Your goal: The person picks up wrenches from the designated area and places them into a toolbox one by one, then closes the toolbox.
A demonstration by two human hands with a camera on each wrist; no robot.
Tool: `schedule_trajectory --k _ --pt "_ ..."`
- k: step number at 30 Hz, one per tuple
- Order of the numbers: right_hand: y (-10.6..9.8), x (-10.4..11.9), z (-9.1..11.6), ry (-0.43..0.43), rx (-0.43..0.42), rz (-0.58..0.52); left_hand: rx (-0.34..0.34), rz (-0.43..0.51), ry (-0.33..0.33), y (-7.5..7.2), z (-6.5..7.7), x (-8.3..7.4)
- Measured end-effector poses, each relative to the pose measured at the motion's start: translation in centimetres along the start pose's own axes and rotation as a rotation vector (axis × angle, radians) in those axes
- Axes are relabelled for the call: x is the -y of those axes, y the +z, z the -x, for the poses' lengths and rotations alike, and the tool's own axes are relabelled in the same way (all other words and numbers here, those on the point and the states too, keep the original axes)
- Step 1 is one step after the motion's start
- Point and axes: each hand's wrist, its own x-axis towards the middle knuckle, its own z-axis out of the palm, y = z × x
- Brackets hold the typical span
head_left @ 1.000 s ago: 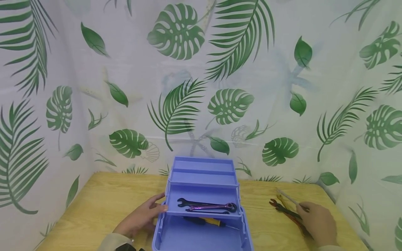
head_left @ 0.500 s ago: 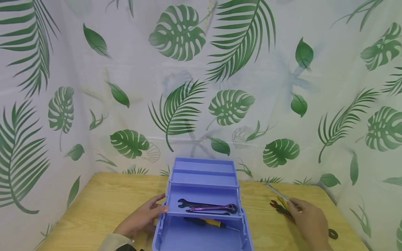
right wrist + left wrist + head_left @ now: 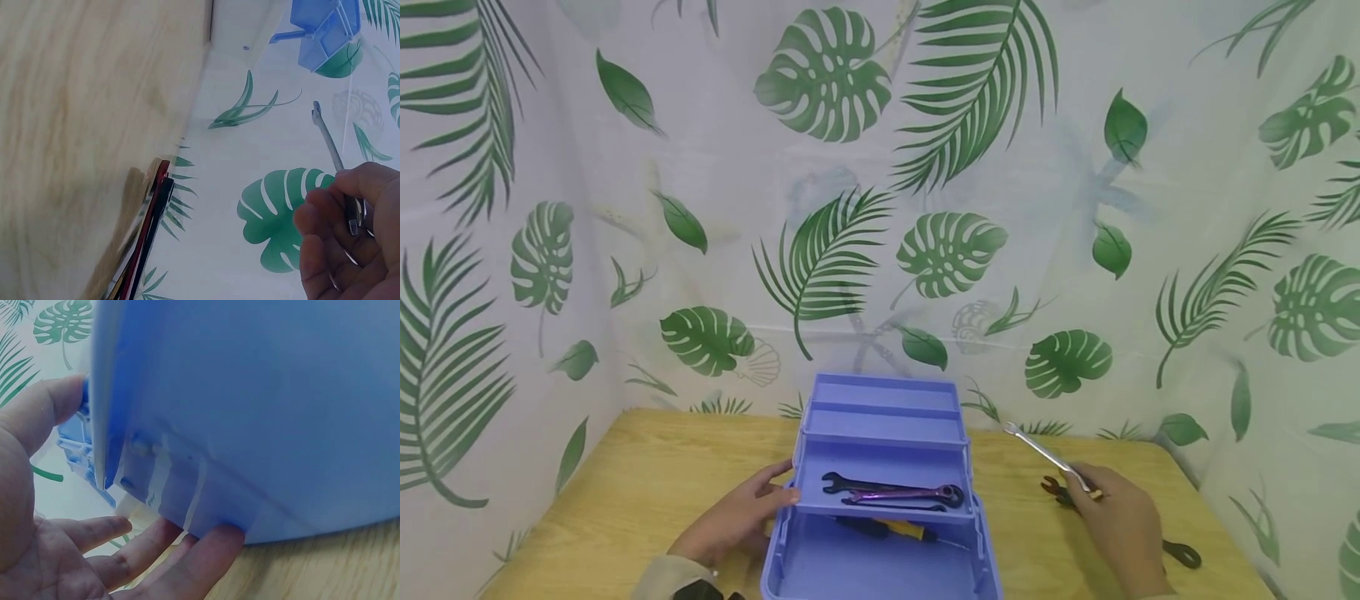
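Note:
A silver wrench (image 3: 1043,453) is held between the thumb and curled fingers of my right hand (image 3: 1122,521). Its far end points up and left, above the table. My left hand (image 3: 733,517) rests against the left side of the open blue toolbox (image 3: 880,575). In the left wrist view its thumb touches a rim and its extended fingers (image 3: 206,562) lie along the box's side. Dark and purple wrenches (image 3: 891,490) lie in the lower raised tray. Below them, a screwdriver (image 3: 906,530) with a black and yellow handle lies partly hidden in the toolbox.
More wrenches, one with a dark ring end (image 3: 1183,554), lie on the wooden table (image 3: 1015,533) beneath my right hand, mostly hidden by it. The upper tray (image 3: 887,425) rises at the toolbox's back. A leaf-patterned curtain (image 3: 865,167) hangs behind the table.
My right hand has lifted the silver wrench off the group on the table and moved left with it. My left hand and the toolbox stay in place.

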Motion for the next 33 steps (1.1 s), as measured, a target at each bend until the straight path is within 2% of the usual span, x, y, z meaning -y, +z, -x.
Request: schedule_trajectory --k 9,16,24,33 --pt "0.1 0.8 -0.1 -0.074 -0.111 -0.037 0.020 0.006 0.020 -0.2 0.0 -0.3" --pt "-0.1 2.5 -0.1 -0.076 -0.127 -0.098 0.019 -0.002 0.013 -0.1 0.0 -0.3" --pt "0.3 4.9 -0.3 -0.206 -0.180 -0.203 0.012 -0.009 0.017 -0.1 0.0 -0.3" --pt "1.1 7.1 -0.3 -0.345 -0.139 -0.217 0.019 0.005 0.017 -0.1 0.1 -0.2"
